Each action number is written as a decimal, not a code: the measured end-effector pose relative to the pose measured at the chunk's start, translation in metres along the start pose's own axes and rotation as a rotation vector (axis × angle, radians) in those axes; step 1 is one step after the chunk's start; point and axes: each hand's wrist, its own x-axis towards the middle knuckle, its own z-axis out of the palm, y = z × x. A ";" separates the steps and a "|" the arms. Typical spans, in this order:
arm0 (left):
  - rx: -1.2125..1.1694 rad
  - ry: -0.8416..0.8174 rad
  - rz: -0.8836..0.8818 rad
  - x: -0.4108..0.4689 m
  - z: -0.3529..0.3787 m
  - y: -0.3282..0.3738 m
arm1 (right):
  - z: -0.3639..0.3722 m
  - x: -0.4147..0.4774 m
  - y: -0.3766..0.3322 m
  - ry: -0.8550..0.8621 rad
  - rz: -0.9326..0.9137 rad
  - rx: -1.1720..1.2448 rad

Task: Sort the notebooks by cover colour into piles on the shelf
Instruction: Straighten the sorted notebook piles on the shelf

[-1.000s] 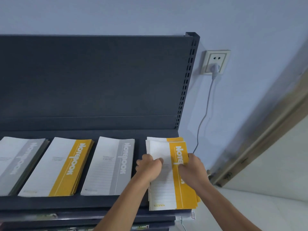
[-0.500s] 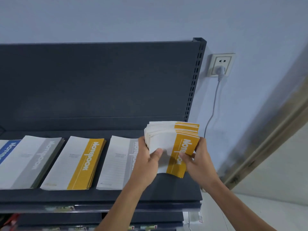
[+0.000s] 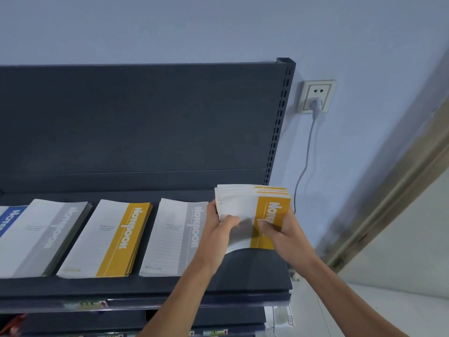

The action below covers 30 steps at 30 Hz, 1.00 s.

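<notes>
Notebooks lie in a row on the shelf [image 3: 255,276], and we read them from its left end. At that end we see a sliver of a blue notebook [image 3: 9,217], cut by the frame edge. Next along the shelf lies a grey pile [image 3: 41,237], which covers the blue one's right side. Toward the shelf's middle sits a yellow pile [image 3: 109,239], flat and several covers deep, apart from the grey pile. Right of the middle lies a grey notebook [image 3: 175,237]; we cannot tell whether more lie under it.

Over the shelf's right end we hold a stack [image 3: 245,205] of yellow-banded notebooks between both hands. It is raised off the shelf, with the front cover tilted toward us and the top edges fanned. Our left hand [image 3: 216,229] is curled round the stack's left edge, thumb across the white part of the cover and fingers hidden behind. Our right hand [image 3: 284,232] clasps the right edge, thumb pressed on the yellow band. The stack sits between the two grips: its upper half stands above our thumbs, and its lower edge bows down between our wrists.

Beyond the shelf's right end, on the wall [image 3: 218,25], a socket [image 3: 315,91] holds a plug [image 3: 317,103]. Its cord [image 3: 307,152] hangs down past the shelf's upright.
</notes>
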 end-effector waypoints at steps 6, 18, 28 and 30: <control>0.055 0.034 0.009 0.002 0.003 -0.007 | -0.004 0.002 0.009 -0.026 0.019 -0.056; 0.846 0.251 -0.016 0.036 0.008 -0.014 | -0.006 0.029 0.012 0.126 0.224 -0.227; 1.032 0.209 -0.226 0.046 0.016 -0.028 | 0.004 0.051 0.030 0.041 0.431 -0.353; 1.038 0.210 -0.227 0.047 0.016 -0.029 | 0.005 0.054 0.034 0.041 0.435 -0.364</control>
